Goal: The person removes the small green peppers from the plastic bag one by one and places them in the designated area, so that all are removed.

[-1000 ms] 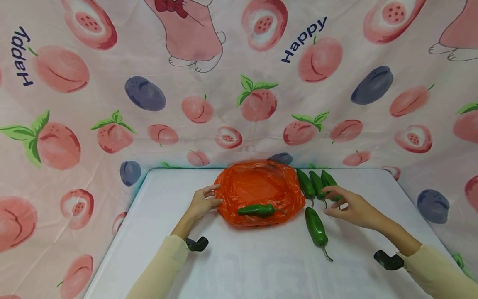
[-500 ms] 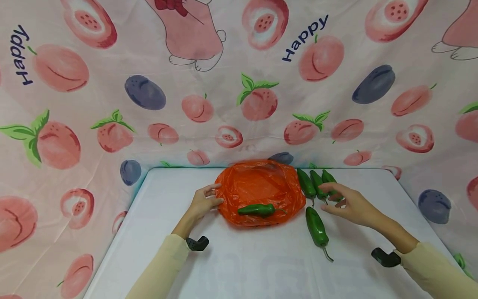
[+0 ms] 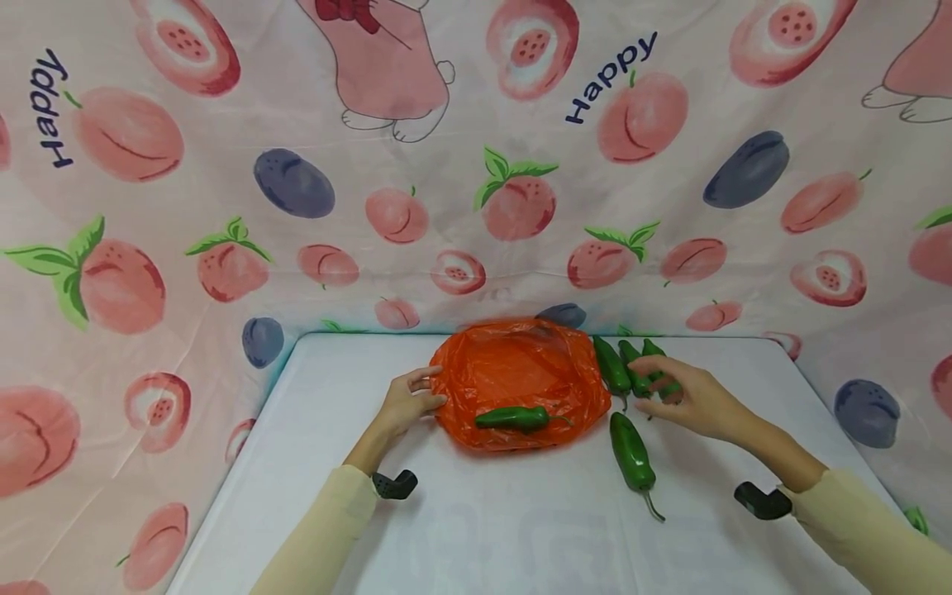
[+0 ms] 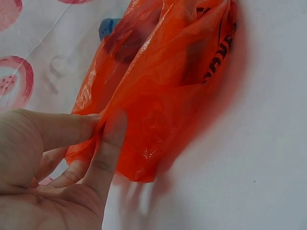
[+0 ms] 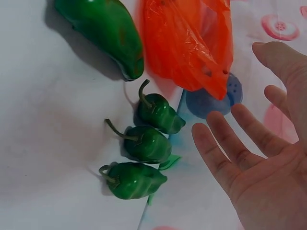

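An orange plastic bag [image 3: 513, 364] stands with its mouth spread at the back middle of the table. My left hand [image 3: 407, 403] pinches its left edge between thumb and fingers, as the left wrist view shows with the bag film [image 4: 144, 105] bunched there. Across the bag's front lies a green pepper [image 3: 513, 419]. Right of the bag, my right hand [image 3: 687, 397] hovers over a row of green peppers [image 3: 611, 364], its fingers spread and nothing in them. In the right wrist view the hand [image 5: 264, 158] is apart from the three stemmed peppers [image 5: 146, 143].
Nearer the front, a larger-looking green pepper [image 3: 632, 453] lies on the white table [image 3: 461, 529], its stem toward me. A peach-printed cloth [image 3: 461, 207] hangs behind the table's back edge. Each wrist carries a dark device [image 3: 394, 485].
My right hand has drifted a little to the left over the peppers. The left hand and the bag stay in place.
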Tool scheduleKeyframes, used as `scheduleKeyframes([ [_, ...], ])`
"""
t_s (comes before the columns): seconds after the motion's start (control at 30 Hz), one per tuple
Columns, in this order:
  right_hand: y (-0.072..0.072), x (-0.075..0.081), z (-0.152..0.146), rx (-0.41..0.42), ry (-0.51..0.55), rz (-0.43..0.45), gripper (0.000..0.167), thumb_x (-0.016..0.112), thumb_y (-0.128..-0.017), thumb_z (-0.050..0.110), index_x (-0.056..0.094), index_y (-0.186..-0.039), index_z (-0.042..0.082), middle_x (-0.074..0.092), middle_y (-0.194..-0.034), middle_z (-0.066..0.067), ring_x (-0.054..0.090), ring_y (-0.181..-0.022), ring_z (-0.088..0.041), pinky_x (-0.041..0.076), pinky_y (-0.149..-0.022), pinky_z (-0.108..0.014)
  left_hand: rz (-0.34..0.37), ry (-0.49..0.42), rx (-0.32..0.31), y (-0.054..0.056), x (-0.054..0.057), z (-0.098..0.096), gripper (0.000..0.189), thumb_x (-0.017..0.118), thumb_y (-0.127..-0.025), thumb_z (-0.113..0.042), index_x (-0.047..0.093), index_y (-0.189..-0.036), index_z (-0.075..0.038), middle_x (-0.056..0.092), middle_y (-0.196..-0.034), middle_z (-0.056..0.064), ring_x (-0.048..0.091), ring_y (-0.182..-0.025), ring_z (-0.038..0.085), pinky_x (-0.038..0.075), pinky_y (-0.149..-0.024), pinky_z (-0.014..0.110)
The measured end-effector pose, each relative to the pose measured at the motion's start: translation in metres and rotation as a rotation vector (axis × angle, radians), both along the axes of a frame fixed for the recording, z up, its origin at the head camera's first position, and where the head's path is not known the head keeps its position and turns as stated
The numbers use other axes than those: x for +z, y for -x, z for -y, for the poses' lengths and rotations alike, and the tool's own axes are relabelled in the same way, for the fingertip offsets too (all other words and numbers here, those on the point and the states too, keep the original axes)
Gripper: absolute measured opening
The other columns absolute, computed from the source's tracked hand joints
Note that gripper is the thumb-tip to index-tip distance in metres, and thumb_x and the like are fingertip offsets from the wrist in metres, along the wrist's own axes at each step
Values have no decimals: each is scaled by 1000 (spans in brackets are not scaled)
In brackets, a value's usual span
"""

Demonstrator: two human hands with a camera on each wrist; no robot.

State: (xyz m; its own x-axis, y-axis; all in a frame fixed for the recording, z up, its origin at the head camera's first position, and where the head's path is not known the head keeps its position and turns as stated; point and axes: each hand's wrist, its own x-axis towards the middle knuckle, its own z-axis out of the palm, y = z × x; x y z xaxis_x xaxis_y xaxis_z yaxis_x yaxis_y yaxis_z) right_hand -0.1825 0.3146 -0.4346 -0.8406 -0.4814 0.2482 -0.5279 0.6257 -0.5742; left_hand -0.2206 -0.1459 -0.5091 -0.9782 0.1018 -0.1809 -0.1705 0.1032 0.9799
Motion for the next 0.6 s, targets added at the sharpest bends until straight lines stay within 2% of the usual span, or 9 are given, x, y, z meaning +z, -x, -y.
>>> scheduleKeyframes([
  [0.2,6,5,5,25,4,-19,53,84,-84,7,62,-132,9,68,-120,-10,69,-90,-30,63,-73,-34,-3,10,-12,0,2,0,57,71,-90,7,56,-145,-2,60,-118,22,67,-80,18,63,-78,42],
  [0.23,6,6,7,29,3,-18,53,84,-84,7,62,-132,9,68,-119,-10,69,-90,-30,62,-73,-32,1,10,-17,-1,6,0,58,71,-90,8,56,-145,-1,60,-118,23,67,-81,18,63,-78,43],
  [0.33,9,10,11,42,-1,-9,52,84,-85,9,62,-133,10,68,-119,-10,69,-90,-31,62,-72,-32,2,10,-21,-1,7,0,58,71,-90,8,55,-145,0,60,-118,23,66,-81,18,63,-78,42],
  [0.43,11,13,16,55,-2,16,52,83,-87,11,61,-134,9,69,-119,-11,70,-91,-31,63,-73,-39,-3,15,-20,-3,8,0,58,70,-90,8,54,-145,0,60,-117,22,65,-81,18,63,-76,42],
  [0.47,12,14,18,57,-5,22,52,83,-87,11,61,-134,9,69,-118,-10,70,-91,-30,63,-73,-42,-7,16,-18,-2,4,0,58,71,-90,7,55,-146,0,60,-118,22,65,-81,17,63,-76,41],
  [0.6,15,17,24,58,-22,45,52,83,-88,15,61,-135,11,69,-118,-8,70,-91,-25,63,-74,-40,-8,11,-16,-1,3,0,58,71,-90,7,56,-145,-1,60,-118,22,65,-81,17,63,-76,40],
])
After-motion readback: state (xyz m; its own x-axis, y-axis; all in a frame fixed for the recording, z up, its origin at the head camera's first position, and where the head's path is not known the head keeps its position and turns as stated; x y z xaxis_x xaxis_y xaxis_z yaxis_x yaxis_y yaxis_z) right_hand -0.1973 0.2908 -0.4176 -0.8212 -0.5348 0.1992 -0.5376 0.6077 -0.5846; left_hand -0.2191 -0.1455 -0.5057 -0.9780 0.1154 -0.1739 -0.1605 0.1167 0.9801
